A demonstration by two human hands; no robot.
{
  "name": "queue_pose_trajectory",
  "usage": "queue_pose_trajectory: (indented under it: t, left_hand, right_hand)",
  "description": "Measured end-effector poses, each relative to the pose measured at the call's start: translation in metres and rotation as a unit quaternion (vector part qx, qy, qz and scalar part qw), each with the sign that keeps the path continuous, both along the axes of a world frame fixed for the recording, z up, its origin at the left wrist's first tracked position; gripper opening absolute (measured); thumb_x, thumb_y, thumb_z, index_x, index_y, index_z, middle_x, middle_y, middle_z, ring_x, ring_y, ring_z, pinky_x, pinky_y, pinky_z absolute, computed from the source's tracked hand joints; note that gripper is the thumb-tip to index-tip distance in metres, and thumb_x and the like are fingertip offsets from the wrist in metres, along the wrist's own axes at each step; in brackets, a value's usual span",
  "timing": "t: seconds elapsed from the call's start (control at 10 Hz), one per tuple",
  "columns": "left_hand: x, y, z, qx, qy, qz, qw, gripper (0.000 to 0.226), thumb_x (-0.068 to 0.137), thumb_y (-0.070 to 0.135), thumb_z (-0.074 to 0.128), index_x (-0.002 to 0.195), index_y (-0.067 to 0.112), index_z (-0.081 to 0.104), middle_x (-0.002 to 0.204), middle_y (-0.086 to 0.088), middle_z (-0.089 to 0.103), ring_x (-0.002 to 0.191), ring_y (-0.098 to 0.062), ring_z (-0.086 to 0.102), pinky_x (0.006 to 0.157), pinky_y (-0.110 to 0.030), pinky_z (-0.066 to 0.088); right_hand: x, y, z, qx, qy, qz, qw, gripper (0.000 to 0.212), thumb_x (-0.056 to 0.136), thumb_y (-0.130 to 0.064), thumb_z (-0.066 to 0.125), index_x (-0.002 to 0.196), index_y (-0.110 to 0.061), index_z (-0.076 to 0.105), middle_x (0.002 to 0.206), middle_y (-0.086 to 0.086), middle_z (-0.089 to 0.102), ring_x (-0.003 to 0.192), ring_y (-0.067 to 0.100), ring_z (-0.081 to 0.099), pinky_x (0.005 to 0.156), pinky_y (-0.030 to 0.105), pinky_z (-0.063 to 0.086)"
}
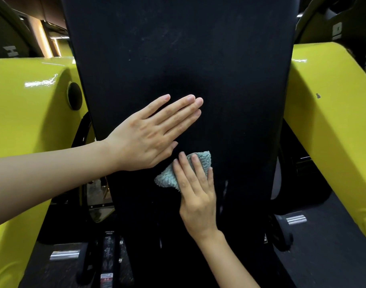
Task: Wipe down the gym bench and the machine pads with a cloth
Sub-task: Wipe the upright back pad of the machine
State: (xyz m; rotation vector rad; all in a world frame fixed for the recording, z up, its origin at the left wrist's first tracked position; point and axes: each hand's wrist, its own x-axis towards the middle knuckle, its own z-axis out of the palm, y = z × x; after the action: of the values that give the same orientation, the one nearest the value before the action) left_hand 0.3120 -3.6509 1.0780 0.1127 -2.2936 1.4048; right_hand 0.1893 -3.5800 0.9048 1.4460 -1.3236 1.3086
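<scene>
A tall black machine pad (229, 84) fills the middle of the view, tilted away from me. My left hand (151, 132) lies flat on it with straight fingers pointing up and right. Just below, my right hand (195, 190) presses a folded grey-green cloth (202, 160) against the pad, fingers laid straight over it. The cloth's lower left corner (165, 179) sticks out from under the hand.
Glossy yellow-green machine arms flank the pad on the left (32, 113) and the right (331, 113). Chrome pegs stick out at the lower left (63, 255) and lower right (295, 219). A black frame with instruction stickers (109, 260) runs below.
</scene>
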Motion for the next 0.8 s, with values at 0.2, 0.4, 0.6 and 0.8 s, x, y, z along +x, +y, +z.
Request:
queue_pose_trajectory:
  t: [0.2,0.4,0.6,0.8]
  left_hand:
    - [-0.001,0.002,-0.001,0.004,0.001,0.005,1.0,0.065,0.103,0.031,0.024,0.158,0.003,0.005,0.167,-0.014,0.003,0.154,-0.026,0.003,0.125,-0.044,0.005]
    - [-0.003,0.003,-0.004,0.013,0.009,0.005,1.0,0.064,0.103,0.031,0.023,0.158,0.002,0.006,0.167,-0.014,0.002,0.154,-0.026,0.004,0.125,-0.044,0.005]
    - [-0.006,0.005,-0.011,0.016,0.012,0.01,1.0,0.064,0.103,0.031,0.023,0.158,0.002,0.006,0.167,-0.014,0.003,0.154,-0.026,0.004,0.125,-0.045,0.004]
    - [-0.012,0.006,-0.016,0.017,0.013,0.009,1.0,0.065,0.103,0.031,0.023,0.158,0.002,0.006,0.167,-0.014,0.003,0.154,-0.027,0.004,0.125,-0.045,0.004]
  right_hand:
    - [-0.056,0.014,0.017,-0.025,-0.029,-0.054,0.998,0.042,0.107,-0.007,0.029,0.149,-0.01,0.032,0.154,0.006,0.037,0.149,0.019,0.024,0.123,0.046,0.008]
    - [-0.092,0.016,0.071,-0.078,-0.092,-0.064,0.991,0.048,0.099,0.004,0.037,0.146,-0.002,0.041,0.154,0.01,0.037,0.147,0.028,0.03,0.123,0.046,0.009]
    - [-0.089,0.02,0.053,-0.067,-0.113,-0.051,0.99,0.046,0.099,0.004,0.038,0.145,0.0,0.043,0.153,0.013,0.038,0.147,0.031,0.028,0.124,0.047,0.013]
    - [-0.075,0.034,-0.026,-0.008,-0.143,-0.049,0.988,0.055,0.098,0.002,0.036,0.151,-0.008,0.028,0.158,0.006,0.029,0.152,0.024,0.018,0.123,0.051,0.015]
